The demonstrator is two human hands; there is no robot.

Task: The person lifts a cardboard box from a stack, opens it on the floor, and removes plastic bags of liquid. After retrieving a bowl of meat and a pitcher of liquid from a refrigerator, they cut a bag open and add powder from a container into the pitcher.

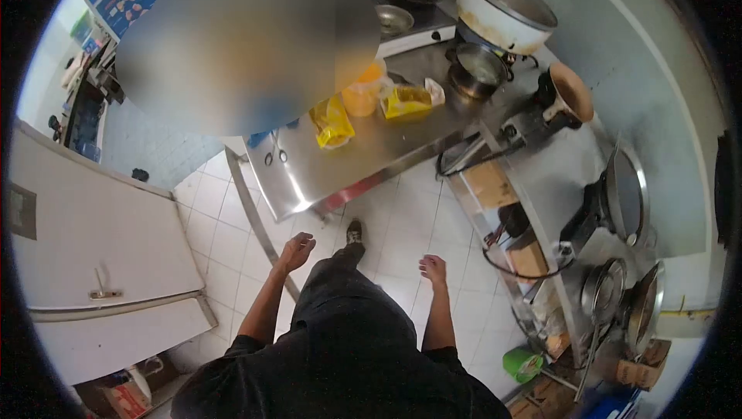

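Note:
My left hand (297, 251) hangs over the tiled floor, near the front left corner of the steel table (309, 187), its fingers slightly bent and apart, holding nothing. Lower right of the table, my right hand (433, 267) is also over the floor, its fingers curled; whether it holds anything is too small to tell. Scissors (275, 152) lie at the table's left end. Beside them are a yellow packet (332, 123), an orange-topped container (361, 96) and a second yellow packet (406, 102). A large blurred area hides the table's far left side.
A pot (478, 70) and a large white pot (504, 13) stand at the back by a stove (417, 39). On the right is a shelf unit (549, 179) with pans, boxes and a green bucket (522, 365). A white fridge (100, 226) stands left.

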